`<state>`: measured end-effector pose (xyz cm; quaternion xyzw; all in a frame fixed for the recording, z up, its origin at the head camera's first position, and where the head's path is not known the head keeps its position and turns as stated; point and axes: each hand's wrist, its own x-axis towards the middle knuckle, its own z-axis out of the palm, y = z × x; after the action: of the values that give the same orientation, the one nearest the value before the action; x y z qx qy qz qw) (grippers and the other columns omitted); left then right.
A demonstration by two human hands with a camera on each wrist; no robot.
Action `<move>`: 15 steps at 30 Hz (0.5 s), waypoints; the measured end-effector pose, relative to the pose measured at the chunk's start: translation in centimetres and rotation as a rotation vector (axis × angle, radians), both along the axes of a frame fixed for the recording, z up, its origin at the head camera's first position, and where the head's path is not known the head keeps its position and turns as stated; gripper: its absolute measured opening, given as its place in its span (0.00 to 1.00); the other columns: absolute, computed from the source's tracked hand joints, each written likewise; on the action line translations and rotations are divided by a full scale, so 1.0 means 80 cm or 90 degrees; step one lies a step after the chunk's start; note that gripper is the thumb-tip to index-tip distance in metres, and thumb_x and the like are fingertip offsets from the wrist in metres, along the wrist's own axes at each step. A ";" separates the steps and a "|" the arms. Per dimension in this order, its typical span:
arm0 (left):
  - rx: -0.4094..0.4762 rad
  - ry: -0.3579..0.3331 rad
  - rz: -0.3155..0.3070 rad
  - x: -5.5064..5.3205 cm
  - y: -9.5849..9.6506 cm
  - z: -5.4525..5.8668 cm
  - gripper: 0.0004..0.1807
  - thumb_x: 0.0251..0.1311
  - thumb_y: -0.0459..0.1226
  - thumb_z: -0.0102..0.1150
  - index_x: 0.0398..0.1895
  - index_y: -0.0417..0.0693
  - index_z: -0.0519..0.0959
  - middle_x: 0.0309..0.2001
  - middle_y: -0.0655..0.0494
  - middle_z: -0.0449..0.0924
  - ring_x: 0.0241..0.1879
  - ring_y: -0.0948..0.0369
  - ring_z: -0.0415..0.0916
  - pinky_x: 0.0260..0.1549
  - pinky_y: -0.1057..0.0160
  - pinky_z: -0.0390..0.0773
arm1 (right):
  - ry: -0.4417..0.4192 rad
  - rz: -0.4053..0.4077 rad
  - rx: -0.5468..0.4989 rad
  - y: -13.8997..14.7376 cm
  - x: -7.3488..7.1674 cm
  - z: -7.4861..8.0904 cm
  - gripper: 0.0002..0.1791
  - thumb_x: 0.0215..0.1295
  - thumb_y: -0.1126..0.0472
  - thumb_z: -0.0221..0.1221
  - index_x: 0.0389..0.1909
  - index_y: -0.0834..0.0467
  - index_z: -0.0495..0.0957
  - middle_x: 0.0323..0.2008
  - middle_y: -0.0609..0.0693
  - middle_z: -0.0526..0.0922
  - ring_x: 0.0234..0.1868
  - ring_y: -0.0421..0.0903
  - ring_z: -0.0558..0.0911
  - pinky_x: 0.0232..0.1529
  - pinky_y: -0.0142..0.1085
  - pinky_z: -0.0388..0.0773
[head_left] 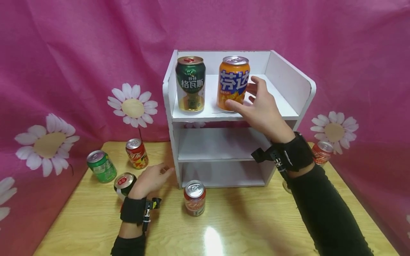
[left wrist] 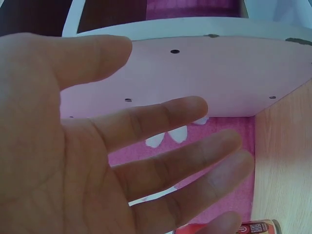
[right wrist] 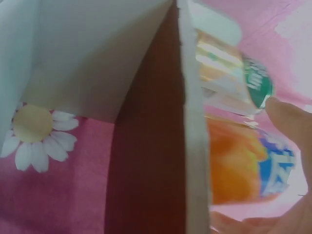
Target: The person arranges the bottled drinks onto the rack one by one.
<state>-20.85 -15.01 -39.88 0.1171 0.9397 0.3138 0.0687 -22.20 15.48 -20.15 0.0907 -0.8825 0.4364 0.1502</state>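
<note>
On top shelf (head_left: pixel 210 101), orange can (head_left: pixel 232 80), right grip (head_left: pixel 261 106) alongside

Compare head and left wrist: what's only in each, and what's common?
Head only: the right hand at the orange can, the green-and-gold can, and the green can.
Left wrist only: the palm of the left hand and dark spots on the side panel.
Both: left hand, white shelf, wooden table, pink curtain, at least one red can.
</note>
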 end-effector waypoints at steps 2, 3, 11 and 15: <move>-0.001 0.001 0.001 0.000 0.000 0.001 0.31 0.69 0.53 0.45 0.60 0.36 0.71 0.54 0.39 0.75 0.52 0.47 0.74 0.49 0.46 0.72 | 0.018 -0.001 -0.005 0.006 0.009 -0.003 0.52 0.54 0.46 0.68 0.69 0.63 0.48 0.65 0.60 0.64 0.65 0.50 0.64 0.62 0.43 0.64; -0.001 0.002 0.001 0.000 0.000 0.001 0.31 0.69 0.53 0.44 0.60 0.36 0.71 0.54 0.40 0.75 0.52 0.47 0.74 0.49 0.46 0.72 | 0.024 -0.003 -0.003 0.009 0.014 -0.005 0.51 0.54 0.47 0.67 0.70 0.63 0.48 0.65 0.59 0.63 0.66 0.50 0.64 0.62 0.42 0.65; -0.006 -0.001 0.004 0.001 0.000 -0.001 0.30 0.69 0.52 0.44 0.59 0.36 0.72 0.52 0.42 0.77 0.51 0.48 0.75 0.48 0.47 0.73 | 0.154 -0.021 0.032 0.031 0.047 -0.046 0.44 0.52 0.55 0.70 0.65 0.65 0.60 0.63 0.58 0.68 0.63 0.54 0.68 0.61 0.43 0.66; -0.005 -0.002 0.012 0.000 -0.002 0.002 0.29 0.69 0.52 0.45 0.59 0.38 0.73 0.52 0.43 0.77 0.51 0.49 0.75 0.47 0.47 0.73 | 0.310 -0.004 0.007 0.038 0.064 -0.067 0.36 0.48 0.66 0.72 0.59 0.68 0.68 0.58 0.58 0.73 0.59 0.50 0.72 0.59 0.37 0.68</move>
<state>-20.87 -15.15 -39.76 0.1072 0.9419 0.3110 0.0678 -17.07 18.51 -25.54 0.1913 -0.8229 0.3961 0.3597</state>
